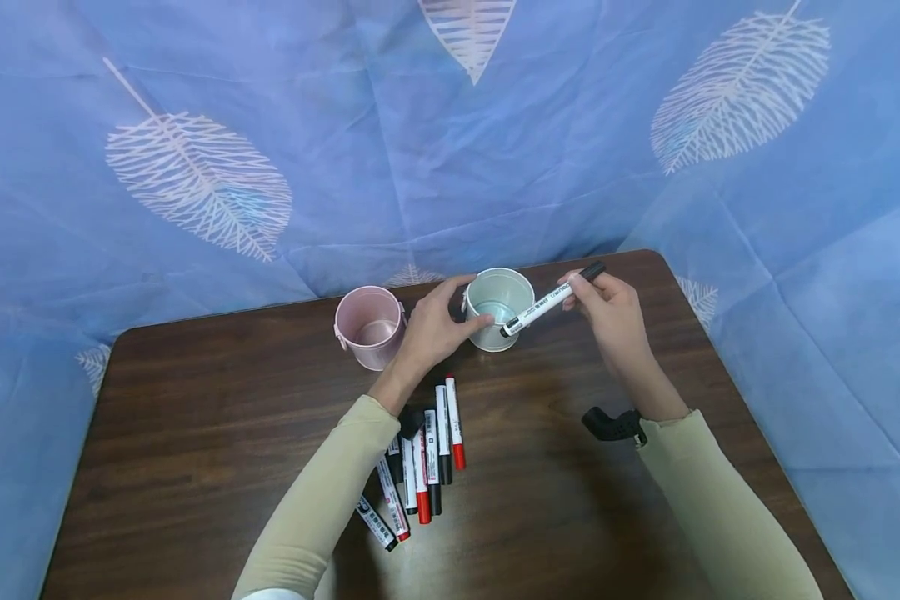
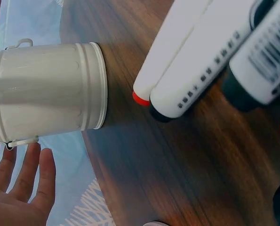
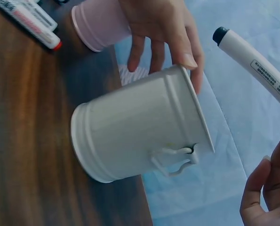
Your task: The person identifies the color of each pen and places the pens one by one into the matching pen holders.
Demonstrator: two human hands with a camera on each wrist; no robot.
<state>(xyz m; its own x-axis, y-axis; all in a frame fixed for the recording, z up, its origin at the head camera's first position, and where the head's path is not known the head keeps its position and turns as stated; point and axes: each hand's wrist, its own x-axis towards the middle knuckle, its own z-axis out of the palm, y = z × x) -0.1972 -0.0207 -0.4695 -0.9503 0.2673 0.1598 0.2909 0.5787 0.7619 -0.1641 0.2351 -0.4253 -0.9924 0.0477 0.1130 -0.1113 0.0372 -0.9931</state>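
Toward the table's far edge stands a small pale green bucket [image 1: 500,292] with little side handles. My left hand [image 1: 437,327] holds its left side, thumb at the near rim and fingers toward the far side; the right wrist view shows the thumb [image 3: 186,60] right at the rim. In my right hand [image 1: 606,310] a white marker [image 1: 543,307] with a black cap is pinched between thumb and fingers. It slants down to the left, its black tail end overlapping the bucket's near right rim in the head view.
A pink bucket [image 1: 371,325] stands left of my left hand. Several white markers [image 1: 431,446] with black or red caps lie side by side on the brown table [image 1: 217,433], partly hidden under my left forearm. A blue leaf-patterned cloth [image 1: 330,150] hangs behind the table.
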